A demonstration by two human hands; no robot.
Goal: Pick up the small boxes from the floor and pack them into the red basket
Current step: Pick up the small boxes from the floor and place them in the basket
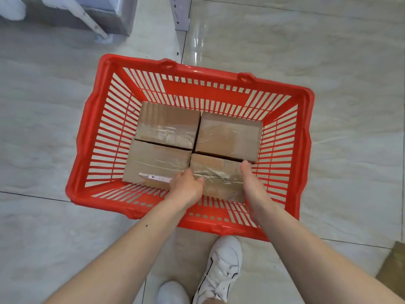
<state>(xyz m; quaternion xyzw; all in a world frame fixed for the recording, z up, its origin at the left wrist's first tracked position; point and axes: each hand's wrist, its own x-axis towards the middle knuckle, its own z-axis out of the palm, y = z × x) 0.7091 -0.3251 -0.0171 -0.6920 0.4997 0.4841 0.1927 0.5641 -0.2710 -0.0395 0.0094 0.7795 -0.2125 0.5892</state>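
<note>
A red slatted basket (87, 137) stands on the tiled floor in front of me. Several taped cardboard boxes lie flat on its bottom in a two-by-two block. Both hands reach into the near right corner and hold the near right box (221, 178) by its sides. My left hand (186, 187) grips its left edge with curled fingers. My right hand (252, 183) is pressed against its right edge, thumb on top. The near left box (153, 165) carries a white label. The far left box (166, 123) and far right box (230, 134) lie behind.
My white shoes (221, 268) stand just behind the basket's near rim. Another cardboard box (394, 268) shows at the right edge on the floor. A grey cabinet base (118, 18) and a metal post (182, 14) stand at the top.
</note>
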